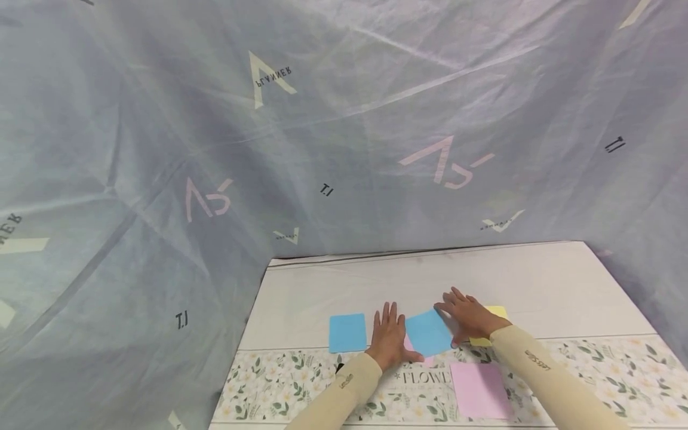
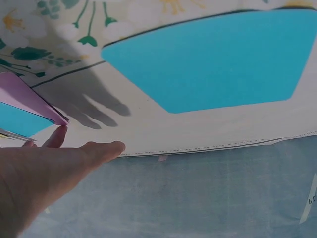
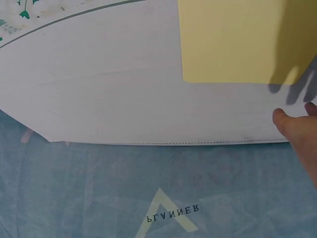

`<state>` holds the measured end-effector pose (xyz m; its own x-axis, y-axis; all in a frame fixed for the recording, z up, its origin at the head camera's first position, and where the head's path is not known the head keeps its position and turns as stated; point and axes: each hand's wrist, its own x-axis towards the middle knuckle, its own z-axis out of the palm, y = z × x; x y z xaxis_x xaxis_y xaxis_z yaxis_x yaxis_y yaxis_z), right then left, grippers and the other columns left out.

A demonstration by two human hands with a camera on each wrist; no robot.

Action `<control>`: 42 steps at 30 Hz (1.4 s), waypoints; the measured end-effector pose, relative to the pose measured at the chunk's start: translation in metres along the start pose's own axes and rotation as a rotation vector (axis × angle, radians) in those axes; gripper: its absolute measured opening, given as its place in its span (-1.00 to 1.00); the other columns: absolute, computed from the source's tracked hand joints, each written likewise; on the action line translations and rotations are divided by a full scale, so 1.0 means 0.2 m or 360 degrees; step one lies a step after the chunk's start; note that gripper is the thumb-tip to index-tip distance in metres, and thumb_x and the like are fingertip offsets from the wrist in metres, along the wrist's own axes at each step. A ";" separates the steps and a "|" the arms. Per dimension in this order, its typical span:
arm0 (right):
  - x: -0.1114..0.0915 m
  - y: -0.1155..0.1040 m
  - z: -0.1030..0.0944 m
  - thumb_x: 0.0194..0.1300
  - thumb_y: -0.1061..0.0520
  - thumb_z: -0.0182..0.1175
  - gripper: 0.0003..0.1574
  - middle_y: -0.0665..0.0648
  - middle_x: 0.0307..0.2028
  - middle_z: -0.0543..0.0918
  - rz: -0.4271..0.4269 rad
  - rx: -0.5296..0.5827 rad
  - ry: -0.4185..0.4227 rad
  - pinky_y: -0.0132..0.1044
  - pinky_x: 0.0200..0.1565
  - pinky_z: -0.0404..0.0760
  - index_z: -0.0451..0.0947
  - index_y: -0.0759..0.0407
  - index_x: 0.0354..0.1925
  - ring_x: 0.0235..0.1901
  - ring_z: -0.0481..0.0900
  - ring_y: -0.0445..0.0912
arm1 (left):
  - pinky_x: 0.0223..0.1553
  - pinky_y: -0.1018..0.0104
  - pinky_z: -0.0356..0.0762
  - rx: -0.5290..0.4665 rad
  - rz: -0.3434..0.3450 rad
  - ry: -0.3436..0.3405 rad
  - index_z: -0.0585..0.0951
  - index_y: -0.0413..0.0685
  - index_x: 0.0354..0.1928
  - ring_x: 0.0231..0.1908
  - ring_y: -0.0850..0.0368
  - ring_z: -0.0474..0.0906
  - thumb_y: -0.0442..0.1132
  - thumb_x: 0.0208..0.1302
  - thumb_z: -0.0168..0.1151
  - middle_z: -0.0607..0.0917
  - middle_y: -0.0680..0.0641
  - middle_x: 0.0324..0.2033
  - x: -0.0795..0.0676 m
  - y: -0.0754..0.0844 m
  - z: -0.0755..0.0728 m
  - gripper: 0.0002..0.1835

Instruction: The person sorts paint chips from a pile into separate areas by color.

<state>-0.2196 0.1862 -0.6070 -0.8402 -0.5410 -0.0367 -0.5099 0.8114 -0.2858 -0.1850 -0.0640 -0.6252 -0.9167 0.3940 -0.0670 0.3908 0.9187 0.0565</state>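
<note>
A blue square sheet (image 1: 429, 333) lies at a tilt between the two hands, over a pink square (image 1: 409, 344) that it mostly covers. At its left side is my left hand (image 1: 388, 340), fingers extended and thumb spread near the lower corner. In the left wrist view, a fingertip of the left hand (image 2: 54, 171) meets the corner of the stacked pink sheet (image 2: 25, 96). My right hand (image 1: 467, 316) is at the sheet's right edge, index finger by the top corner and thumb by the lower one. Only part of the right hand (image 3: 302, 131) shows in the right wrist view.
Another blue square (image 1: 347, 333) lies left of the left hand. Partly behind the right hand is a yellow square (image 1: 497, 312), and a pink square (image 1: 481, 391) lies nearer the front. The white table cover (image 1: 306, 292) has a floral band; grey-blue fabric (image 1: 344, 149) hangs behind.
</note>
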 end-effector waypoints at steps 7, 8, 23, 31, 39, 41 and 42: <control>0.02 -0.03 -0.01 -0.36 -0.15 0.70 0.30 0.47 0.39 0.30 0.0060 0.0001 -0.0109 0.45 0.26 0.24 0.40 0.20 0.34 0.43 0.05 0.48 | 0.51 -0.06 0.00 -0.0055 -0.0001 -0.0005 0.38 -0.06 0.43 0.55 -0.14 -0.09 0.55 -0.21 0.39 0.11 -0.22 0.54 0.01 0.00 0.00 0.21; 0.02 -0.03 -0.02 -0.37 -0.14 0.70 0.30 0.47 0.39 0.29 0.0063 -0.0001 -0.0121 0.45 0.26 0.24 0.39 0.20 0.34 0.43 0.05 0.48 | 0.51 -0.06 0.01 -0.0047 0.0003 -0.0002 0.39 -0.06 0.42 0.55 -0.14 -0.08 0.55 -0.21 0.38 0.12 -0.22 0.54 0.01 0.00 0.00 0.20; 0.03 -0.03 -0.01 -0.44 -0.05 0.74 0.23 0.46 0.39 0.30 0.0038 0.0062 -0.0060 0.49 0.24 0.22 0.43 0.15 0.24 0.43 0.03 0.49 | 0.50 -0.05 0.03 -0.0051 -0.0030 0.0010 0.42 -0.06 0.39 0.55 -0.12 -0.06 0.53 -0.24 0.41 0.14 -0.19 0.53 0.01 0.01 0.00 0.19; 0.01 -0.03 0.00 -0.46 -0.06 0.74 0.23 0.47 0.36 0.32 -0.0057 0.0053 0.0051 0.49 0.22 0.25 0.39 0.16 0.21 0.40 0.07 0.51 | 0.50 -0.04 0.07 -0.0054 -0.0054 0.0031 0.41 -0.08 0.39 0.55 -0.10 -0.03 0.52 -0.26 0.44 0.17 -0.19 0.52 0.01 0.01 0.01 0.20; 0.00 -0.04 -0.02 -0.39 -0.06 0.72 0.24 0.50 0.36 0.31 -0.0020 0.0100 -0.0011 0.48 0.25 0.22 0.40 0.18 0.28 0.41 0.05 0.52 | 0.52 -0.03 -0.01 -0.0174 -0.0080 0.0006 0.33 -0.10 0.44 0.56 -0.09 -0.10 0.44 -0.24 0.49 0.12 -0.18 0.54 0.00 0.02 0.01 0.22; 0.00 -0.05 -0.02 -0.38 -0.08 0.72 0.24 0.50 0.37 0.31 -0.0009 0.0113 -0.0023 0.48 0.25 0.21 0.41 0.20 0.27 0.41 0.05 0.52 | 0.52 -0.02 -0.03 -0.0192 -0.0086 0.0000 0.32 -0.10 0.44 0.56 -0.07 -0.12 0.43 -0.24 0.49 0.10 -0.17 0.55 0.00 0.02 0.01 0.22; -0.01 -0.05 -0.02 -0.39 -0.08 0.72 0.24 0.50 0.37 0.31 -0.0007 0.0115 -0.0026 0.48 0.25 0.21 0.41 0.20 0.27 0.41 0.05 0.52 | 0.53 -0.01 -0.04 -0.0194 -0.0089 -0.0006 0.32 -0.09 0.44 0.57 -0.07 -0.13 0.43 -0.23 0.49 0.09 -0.16 0.55 0.00 0.02 0.01 0.21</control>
<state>-0.2146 0.1801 -0.6004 -0.8345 -0.5487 -0.0505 -0.4987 0.7910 -0.3544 -0.1834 -0.0605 -0.6261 -0.9364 0.3424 -0.0770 0.3256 0.9295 0.1734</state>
